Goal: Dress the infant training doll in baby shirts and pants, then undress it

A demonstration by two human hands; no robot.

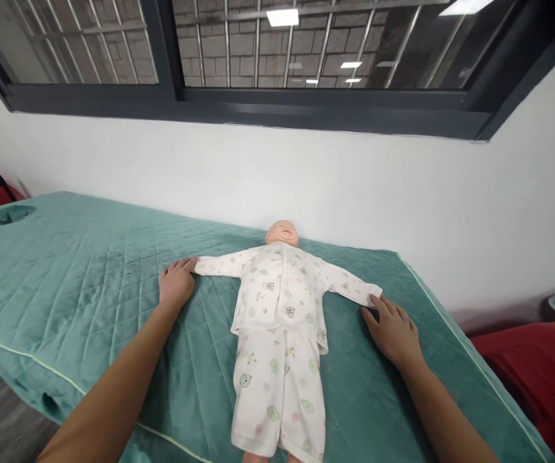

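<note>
Baby doll in cartoon-print pyjamas, face up on a massage bed with a green quilted cover, between an attendant's two hands, as watched from within the room. Left to right: the left hand lays its fingertips on the nearest cuff; its thumb is hidden, so an onlooker cannot tell whether it pinches the cloth. The step seems to be spreading the sleeves; done well, this hand would draw lightly outward, leaving the arm unforced. The pyjama top is best kept centred by an equal pull from both sides. The right hand touches the opposite cuff, thumb and forefinger slightly apart; light fingertip pressure should suffice. Relative position: the torso lies right of the left hand and left of the right hand; the head lies beyond both, the trouser hems nearer than either.
</note>
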